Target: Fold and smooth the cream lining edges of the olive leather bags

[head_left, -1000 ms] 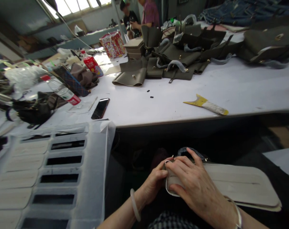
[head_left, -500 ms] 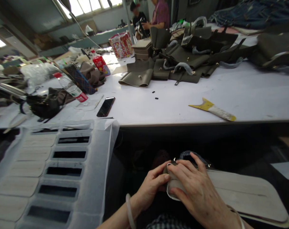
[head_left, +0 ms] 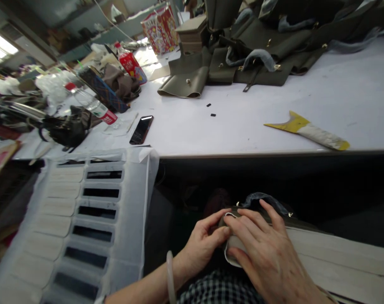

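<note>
In my lap lies a partly made olive handbag [head_left: 264,216] with a pale flat panel [head_left: 340,257] on its upper side. Its handle [head_left: 264,197], wrapped in clear plastic, shows beyond my fingers with small gold fittings at both ends. My left hand [head_left: 201,236] pinches the bag's left end between thumb and fingers. Across the same end lies my right hand [head_left: 264,245], its thumb and fingertips closed around the rounded pale edge. What lies beneath the right palm is hidden.
Left of me, pale panels [head_left: 54,204] sit in rows on a plastic-covered slotted rack [head_left: 131,202]. On the white table [head_left: 185,135] are a phone [head_left: 141,130], a yellow-ended scraper-like tool [head_left: 309,128], a clear bottle [head_left: 97,107], a red bottle [head_left: 130,63] and heaped olive bag parts [head_left: 223,67].
My view has tilted down and shifted, so the table things sit higher in the picture. Both hands keep nearly the same hold on the bag's left end.
</note>
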The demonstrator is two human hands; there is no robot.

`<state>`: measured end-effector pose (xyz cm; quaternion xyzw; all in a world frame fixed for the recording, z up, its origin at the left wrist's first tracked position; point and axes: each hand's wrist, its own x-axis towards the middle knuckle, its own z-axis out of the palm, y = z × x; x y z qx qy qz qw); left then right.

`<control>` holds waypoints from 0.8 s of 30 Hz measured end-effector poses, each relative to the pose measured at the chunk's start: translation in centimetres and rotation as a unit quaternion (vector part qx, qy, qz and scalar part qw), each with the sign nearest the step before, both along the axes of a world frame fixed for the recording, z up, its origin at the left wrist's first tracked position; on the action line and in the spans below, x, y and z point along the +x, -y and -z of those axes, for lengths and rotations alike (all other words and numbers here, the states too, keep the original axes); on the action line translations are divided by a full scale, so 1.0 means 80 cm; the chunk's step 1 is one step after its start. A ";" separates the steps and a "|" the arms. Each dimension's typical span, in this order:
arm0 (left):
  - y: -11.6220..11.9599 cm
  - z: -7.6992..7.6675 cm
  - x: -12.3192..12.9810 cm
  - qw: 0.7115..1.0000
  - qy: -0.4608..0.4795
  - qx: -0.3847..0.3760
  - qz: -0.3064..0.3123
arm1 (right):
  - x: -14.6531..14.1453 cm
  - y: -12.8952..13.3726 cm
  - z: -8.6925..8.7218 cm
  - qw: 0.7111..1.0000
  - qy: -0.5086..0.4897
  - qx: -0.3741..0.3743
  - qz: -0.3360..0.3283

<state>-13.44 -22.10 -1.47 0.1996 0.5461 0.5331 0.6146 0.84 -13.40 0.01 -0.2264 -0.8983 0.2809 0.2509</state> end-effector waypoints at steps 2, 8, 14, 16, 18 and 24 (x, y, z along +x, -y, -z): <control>-0.003 0.000 0.004 1.000 -0.010 0.004 -0.005 | 0.000 -0.002 0.000 1.000 0.005 -0.003 -0.004; 0.005 0.014 0.005 1.000 0.015 0.011 -0.012 | 0.003 0.000 -0.004 0.999 0.041 0.007 -0.007; 0.022 0.031 0.003 0.991 0.130 0.032 -0.013 | 0.004 0.007 -0.010 0.997 0.074 0.037 0.005; 0.023 0.030 0.003 0.991 0.126 0.033 -0.015 | 0.003 0.007 -0.011 0.996 0.077 0.038 0.007; 0.022 0.027 0.003 0.994 0.100 0.032 -0.014 | 0.003 0.007 -0.012 0.996 0.080 0.034 0.006; 0.009 0.023 -0.001 0.998 -0.028 0.056 -0.030 | 0.000 0.008 -0.012 0.997 0.072 -0.013 0.007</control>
